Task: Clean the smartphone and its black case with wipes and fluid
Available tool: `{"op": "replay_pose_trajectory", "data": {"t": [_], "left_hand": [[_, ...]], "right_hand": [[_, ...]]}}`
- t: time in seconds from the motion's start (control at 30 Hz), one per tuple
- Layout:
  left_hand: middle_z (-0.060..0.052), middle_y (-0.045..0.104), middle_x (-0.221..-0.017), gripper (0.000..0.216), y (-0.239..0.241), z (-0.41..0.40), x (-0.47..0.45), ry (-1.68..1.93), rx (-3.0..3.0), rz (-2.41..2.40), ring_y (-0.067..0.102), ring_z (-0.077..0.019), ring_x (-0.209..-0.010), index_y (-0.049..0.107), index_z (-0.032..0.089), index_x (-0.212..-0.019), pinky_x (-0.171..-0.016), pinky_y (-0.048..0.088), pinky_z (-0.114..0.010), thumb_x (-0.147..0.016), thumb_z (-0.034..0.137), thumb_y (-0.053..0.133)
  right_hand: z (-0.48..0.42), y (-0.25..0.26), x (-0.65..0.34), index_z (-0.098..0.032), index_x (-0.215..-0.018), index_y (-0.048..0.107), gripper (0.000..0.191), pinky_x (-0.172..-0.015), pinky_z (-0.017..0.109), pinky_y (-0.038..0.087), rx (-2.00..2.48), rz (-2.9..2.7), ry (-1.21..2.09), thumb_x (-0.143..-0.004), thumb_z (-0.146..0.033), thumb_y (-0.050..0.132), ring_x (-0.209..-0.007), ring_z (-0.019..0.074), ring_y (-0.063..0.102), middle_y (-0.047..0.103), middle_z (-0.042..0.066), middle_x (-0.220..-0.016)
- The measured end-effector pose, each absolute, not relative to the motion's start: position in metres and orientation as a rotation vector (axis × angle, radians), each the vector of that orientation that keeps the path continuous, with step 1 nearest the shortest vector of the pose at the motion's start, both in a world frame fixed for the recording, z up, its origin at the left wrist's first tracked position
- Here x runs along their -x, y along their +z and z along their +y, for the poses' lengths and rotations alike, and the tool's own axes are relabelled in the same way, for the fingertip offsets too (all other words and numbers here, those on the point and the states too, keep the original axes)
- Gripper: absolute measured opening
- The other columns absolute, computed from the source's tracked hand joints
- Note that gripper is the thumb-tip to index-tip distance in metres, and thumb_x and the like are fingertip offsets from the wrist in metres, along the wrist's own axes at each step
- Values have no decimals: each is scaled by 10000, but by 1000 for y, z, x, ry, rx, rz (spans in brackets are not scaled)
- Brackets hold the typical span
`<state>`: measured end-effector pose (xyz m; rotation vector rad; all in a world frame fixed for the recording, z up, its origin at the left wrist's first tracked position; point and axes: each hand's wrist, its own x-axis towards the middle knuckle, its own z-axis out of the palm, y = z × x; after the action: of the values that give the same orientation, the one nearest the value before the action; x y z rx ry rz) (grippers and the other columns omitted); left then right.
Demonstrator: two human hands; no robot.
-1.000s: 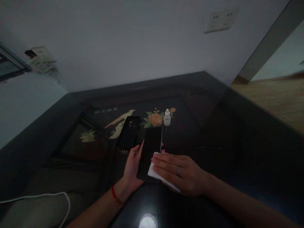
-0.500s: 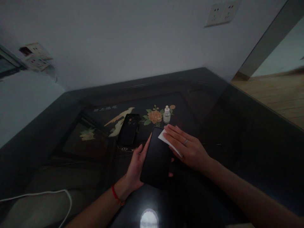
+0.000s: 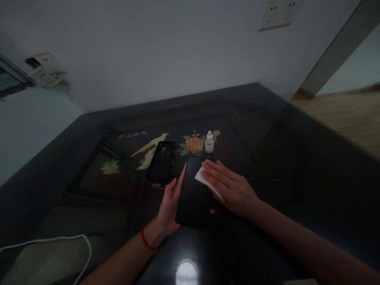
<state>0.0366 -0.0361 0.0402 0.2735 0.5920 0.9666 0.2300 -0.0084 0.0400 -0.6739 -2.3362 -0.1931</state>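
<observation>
A black smartphone [image 3: 192, 202] lies tilted in my left hand [image 3: 170, 206], its dark screen facing up. My thumb is along its left edge, and fingertips show at its right edge. My right hand [image 3: 230, 186], with a ring on one finger, presses a folded white wipe [image 3: 203, 177] on the upper right of the screen; the palm hides part of the wipe. Beyond the phone stands a small clear dropper bottle [image 3: 209, 143] with a white cap. To the left, a black phone case [image 3: 161, 162] with camera cutouts lies on the table, a chain at its lower end.
The glossy black table [image 3: 255, 118] has a painted bird and flowers under its reflections. A white cable [image 3: 59, 238] runs at the lower left. Wall sockets [image 3: 279, 15] are on the wall at the back, and a power strip [image 3: 47, 71] hangs at the left.
My right hand has slid slightly left and down across the screen with the wipe. The phone has tilted a little in my left hand. Bottle and case stay where they were.
</observation>
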Motion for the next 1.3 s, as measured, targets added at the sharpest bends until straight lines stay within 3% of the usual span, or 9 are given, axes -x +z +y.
{"op": "replay_pose_trajectory", "data": {"t": [0.07,0.27,0.37,0.5,0.67,0.8,0.97,1.13,1.3], "left_hand": [[-9,590,-1294,525,41,-38,-38,971,-279,594,594,-242,-1089,256,401,-1441,-973,399,-463,-925,427,350],[-45,577,-1316,552,44,-37,-37,958,-227,635,593,-247,-1097,207,362,-1465,-981,402,-437,-932,416,340],[-74,560,-1334,589,43,-37,-35,907,-277,591,596,-279,-1100,136,371,-1474,-918,443,-472,-933,433,359],[-117,534,-1354,661,44,-41,-38,834,-383,602,621,-293,-1054,89,383,-1474,-822,497,-447,-915,420,438],[-57,502,-1390,625,44,-47,-43,801,-502,655,612,-285,-1074,185,488,-1426,-815,511,-433,-894,399,500],[-60,501,-1389,591,42,-49,-44,758,-536,637,596,-303,-1101,262,472,-1413,-822,508,-445,-880,427,513],[-99,559,-1324,723,45,-48,-44,829,-491,628,605,-303,-1089,144,434,-1454,-818,501,-440,-858,426,553],[-121,550,-1334,685,43,-46,-41,861,-370,604,591,-291,-1116,106,367,-1478,-882,467,-451,-900,433,467],[-79,490,-1400,588,44,-49,-43,761,-396,464,547,-325,-1169,122,462,-1447,-885,426,-527,-901,589,297]], "right_hand": [[-5,40,-233,-24,-1219,551,332,-1058,458,429,750,-2287,-213,-912,-106,456,-1323,254,407,559,207,-1296],[-15,42,-227,-38,-1185,582,313,-1057,394,439,384,-2411,-97,-904,-144,496,-1279,239,467,617,154,-1241],[-6,44,-235,-108,-1280,525,366,-1074,441,411,678,-2159,41,-924,-121,439,-1294,220,451,580,135,-1295],[5,47,-242,-206,-1260,560,359,-1034,423,453,989,-1883,304,-953,-158,379,-1178,193,574,635,74,-1232],[-5,52,-233,-199,-1252,561,345,-1036,371,447,944,-1882,471,-963,-205,372,-1172,173,577,629,61,-1244],[-8,58,-233,-206,-1264,550,354,-1067,386,408,869,-1907,449,-969,-223,354,-1182,170,568,621,59,-1256],[0,55,-239,-192,-1034,692,317,-822,328,564,1049,-1784,406,-958,-280,397,-900,202,702,739,58,-971],[2,53,-236,-179,-1018,701,311,-690,289,574,1132,-1639,599,-946,-315,431,-800,202,710,747,41,-916],[0,62,-233,-179,-1069,677,317,-751,279,570,1086,-1713,715,-960,-280,398,-872,177,701,734,43,-992]]}}
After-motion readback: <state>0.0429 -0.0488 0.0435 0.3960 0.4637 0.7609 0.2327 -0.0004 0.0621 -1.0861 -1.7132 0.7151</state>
